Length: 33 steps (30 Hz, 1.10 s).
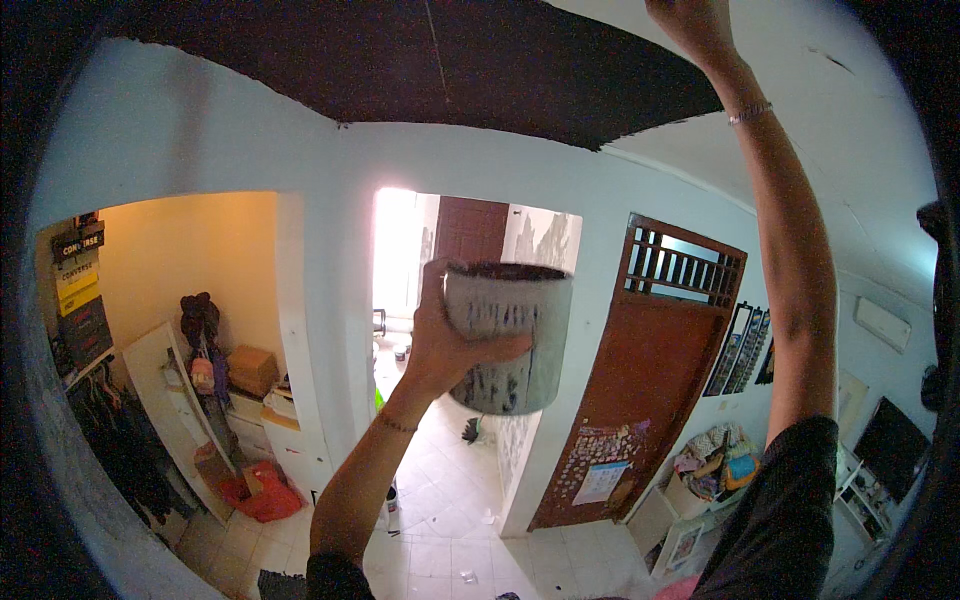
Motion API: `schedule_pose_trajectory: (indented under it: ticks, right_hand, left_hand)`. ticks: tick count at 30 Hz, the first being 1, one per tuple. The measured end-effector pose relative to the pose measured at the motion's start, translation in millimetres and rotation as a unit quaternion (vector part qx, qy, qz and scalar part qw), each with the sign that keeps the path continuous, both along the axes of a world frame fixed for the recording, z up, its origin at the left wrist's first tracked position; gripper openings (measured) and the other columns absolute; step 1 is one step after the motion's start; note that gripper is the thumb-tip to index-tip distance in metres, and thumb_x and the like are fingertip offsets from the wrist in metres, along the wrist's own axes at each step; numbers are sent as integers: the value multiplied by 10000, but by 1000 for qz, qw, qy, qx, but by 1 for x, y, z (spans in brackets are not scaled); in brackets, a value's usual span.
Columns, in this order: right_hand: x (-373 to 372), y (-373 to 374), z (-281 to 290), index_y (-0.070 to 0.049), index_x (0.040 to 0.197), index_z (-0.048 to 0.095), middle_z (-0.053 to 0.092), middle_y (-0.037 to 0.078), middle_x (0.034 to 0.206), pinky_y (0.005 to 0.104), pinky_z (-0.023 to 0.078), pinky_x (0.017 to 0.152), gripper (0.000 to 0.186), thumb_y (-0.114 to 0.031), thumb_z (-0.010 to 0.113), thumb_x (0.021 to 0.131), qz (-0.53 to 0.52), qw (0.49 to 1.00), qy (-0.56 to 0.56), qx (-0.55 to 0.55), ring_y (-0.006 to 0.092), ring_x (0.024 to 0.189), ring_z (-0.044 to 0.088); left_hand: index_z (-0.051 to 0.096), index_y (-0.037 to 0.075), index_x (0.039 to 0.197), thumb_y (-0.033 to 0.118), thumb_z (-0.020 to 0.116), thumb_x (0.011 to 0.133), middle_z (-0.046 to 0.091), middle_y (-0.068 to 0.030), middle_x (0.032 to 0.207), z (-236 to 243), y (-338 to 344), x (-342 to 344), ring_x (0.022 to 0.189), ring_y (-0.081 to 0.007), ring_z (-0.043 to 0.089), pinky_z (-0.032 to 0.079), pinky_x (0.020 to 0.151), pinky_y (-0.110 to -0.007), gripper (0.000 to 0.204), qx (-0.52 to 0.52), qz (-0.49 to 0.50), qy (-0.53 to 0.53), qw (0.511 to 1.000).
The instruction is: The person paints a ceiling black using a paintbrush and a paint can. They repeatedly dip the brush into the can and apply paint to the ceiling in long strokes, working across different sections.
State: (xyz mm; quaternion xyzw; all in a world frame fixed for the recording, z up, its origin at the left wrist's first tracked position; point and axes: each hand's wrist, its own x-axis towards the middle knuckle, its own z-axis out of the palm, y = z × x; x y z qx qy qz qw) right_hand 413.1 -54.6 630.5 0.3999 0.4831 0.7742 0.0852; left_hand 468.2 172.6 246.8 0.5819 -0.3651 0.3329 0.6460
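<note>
- At mid-view, the left grip (438, 335) is closed round the left side of a grey can (510, 385), thumb laid across its front, the other fingers mostly hidden.
- Only this hand is seen supporting the can, so a firm squeeze and a steady wrist should serve best; a looser hold could let it tip.
- The can is held in the air, mouth up, before the bright doorway (400, 250); its rim (510, 270) looks dark and its side streaked, so holding it level seems wise.
- At the top edge, the right grip (692, 28) is cut off; I cannot tell how far open it is or whether it holds anything.
- Left of it, a dark patch (400, 80) spreads overhead beside the pale ceiling (820, 90); with that arm raised, slow, short strokes likely suit the balance.
- Far below lies the tiled floor (430, 555), where any spill would probably land.
</note>
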Motion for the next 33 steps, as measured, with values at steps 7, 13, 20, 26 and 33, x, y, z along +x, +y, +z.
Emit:
schedule_pose_trajectory:
  ticks: [7, 13, 20, 26, 33]
  right_hand:
    - [66, 25, 8, -28, 944, 740, 742, 140, 904, 386, 575, 689, 96, -21, 761, 851, -32, 998, 61, -5, 305, 780, 731]
    - [62, 15, 6, -21, 926, 726, 739, 144, 925, 385, 584, 708, 69, 4, 719, 862, 20, 998, 21, 57, 312, 784, 729]
    - [99, 8, 10, -101, 1040, 746, 765, 88, 1006, 357, 637, 748, 193, -190, 809, 882, -108, 994, -25, 22, 240, 868, 767]
    - [91, -4, 11, -23, 910, 722, 729, 133, 910, 381, 584, 662, 64, -10, 736, 850, 24, 993, -96, 62, 291, 789, 725]
    - [96, 8, 7, -75, 975, 742, 758, 93, 958, 339, 616, 701, 119, -117, 786, 873, -59, 997, -24, 36, 235, 824, 756]
  left_hand:
    - [346, 83, 1361, 353, 1029, 525, 679, -146, 1190, -53, 29, -37, 1069, -304, 705, 612, 904, -448, 1112, 27, 110, -10, 994]
    - [369, 76, 1345, 376, 1030, 503, 669, -179, 1214, -91, 44, -71, 1105, -322, 692, 570, 977, -462, 1111, 28, 168, 30, 985]
    - [353, 72, 1330, 371, 1042, 460, 639, -161, 1198, -132, 55, -86, 1134, -305, 650, 522, 1013, -444, 1149, -12, 154, 41, 987]
    - [366, 64, 1334, 384, 1007, 475, 631, -164, 1207, -153, 57, -99, 1132, -311, 649, 519, 1015, -458, 1119, -33, 152, 43, 987]
    - [394, 62, 1350, 430, 918, 542, 630, -172, 1234, -159, 54, -110, 1145, -324, 647, 515, 1025, -471, 1031, -41, 143, 68, 986]
